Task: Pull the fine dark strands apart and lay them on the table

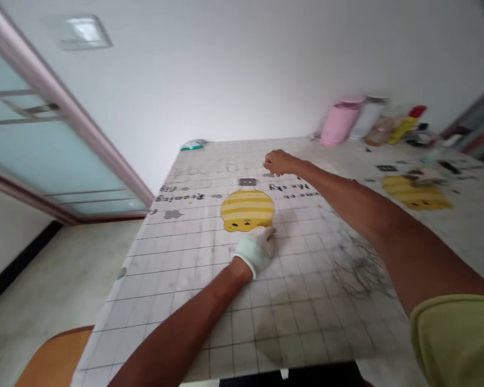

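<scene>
My left hand (pixel 259 244) wears a pale glove with a light green cuff. It rests low over the tablecloth (pixel 210 322), at the lower edge of a printed yellow striped balloon (pixel 247 209). Its fingers look curled, and what they hold, if anything, is hidden. Farther out, beyond the printed lettering, my bare right hand (pixel 280 163) is held with its fingers pinched together. Anything between those fingers is too small to make out. A loose tangle of dark thin strands (pixel 361 269) lies on the cloth below my right forearm.
Along the wall stand a pink container (pixel 341 122), a white container (pixel 367 119) and a yellow tube with a red top (pixel 407 124). A whitish bundle (pixel 427 176) lies at right. A green-and-white packet (pixel 193 144) sits at the far left corner. An orange seat (pixel 52 357) is at lower left.
</scene>
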{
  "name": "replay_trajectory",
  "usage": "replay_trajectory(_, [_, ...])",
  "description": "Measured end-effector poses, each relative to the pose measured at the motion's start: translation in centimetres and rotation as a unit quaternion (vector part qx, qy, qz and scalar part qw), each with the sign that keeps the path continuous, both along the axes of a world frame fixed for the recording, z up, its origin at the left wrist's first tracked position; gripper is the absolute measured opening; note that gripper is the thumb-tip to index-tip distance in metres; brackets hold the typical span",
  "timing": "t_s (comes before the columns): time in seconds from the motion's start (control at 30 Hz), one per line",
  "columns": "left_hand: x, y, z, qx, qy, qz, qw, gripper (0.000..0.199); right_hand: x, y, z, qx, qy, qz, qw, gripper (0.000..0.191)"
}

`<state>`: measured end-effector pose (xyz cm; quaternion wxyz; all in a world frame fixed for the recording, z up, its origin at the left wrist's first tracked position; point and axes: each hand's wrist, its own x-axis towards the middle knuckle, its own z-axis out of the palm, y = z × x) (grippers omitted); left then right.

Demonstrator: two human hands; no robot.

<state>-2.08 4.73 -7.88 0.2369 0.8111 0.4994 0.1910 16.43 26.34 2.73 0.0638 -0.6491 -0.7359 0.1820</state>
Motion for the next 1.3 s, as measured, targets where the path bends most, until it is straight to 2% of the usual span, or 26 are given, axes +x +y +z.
replay_trajectory(0.1, [0.1,0.2,-0.2,0.022,-0.01,0.028,0.999,0.034,7.7,-5.7,2.4,0.032,-0.029,0.028,0.999,0.02])
replay_trajectory(0.2, [0.1,0.4,-0.2,0.023,-0.008,0.04,0.999,0.033,14.5,-11.2,3.8,0.068,-0.092,0.018,0.993,0.013])
replay_trajectory(0.27, [0.1,0.4,-0.1,0.019,0.002,0.047,0.999,0.033,17.8,-14.1,3.6,0.067,-0.136,0.006,0.988,0.012])
replay_trajectory(0.37, [0.0,0.5,0.1,0.028,0.014,0.052,0.998,0.032,20.9,-16.5,2.1,0.034,-0.173,0.012,0.984,0.013])
replay_trajectory(0.5, [0.1,0.5,0.4,0.035,0.025,0.057,0.997,0.033,21.8,-16.2,-1.0,0.045,-0.196,0.041,0.979,0.02])
replay_trajectory(0.67, [0.1,0.3,0.6,0.044,0.033,0.064,0.996,0.032,20.1,-12.9,-3.7,0.087,-0.186,0.075,0.976,0.036])
replay_trajectory(0.87, [-0.2,0.5,0.0,0.054,0.037,0.074,0.995,0.03,18.2,-10.0,-5.1,0.079,-0.185,0.109,0.973,0.022])
replay_trajectory(1.0, [-0.2,0.7,-0.1,0.059,0.037,0.073,0.995,0.029,19.1,-10.4,-5.1,0.095,-0.165,0.111,0.975,0.018])
replay_trajectory(1.13, [-0.1,0.9,-0.3,0.066,0.038,0.069,0.995,0.029,21.7,-12.4,-3.7,0.134,-0.132,0.084,0.979,0.02])
replay_trajectory(1.23, [-0.2,1.0,-0.5,0.073,0.033,0.068,0.994,0.029,23.4,-14.2,-2.3,0.196,-0.051,0.035,0.979,0.016])
replay_trajectory(1.3, [-0.2,1.1,-0.6,0.077,0.033,0.071,0.994,0.028,24.0,-15.5,-1.6,0.225,0.053,-0.028,0.972,0.009])
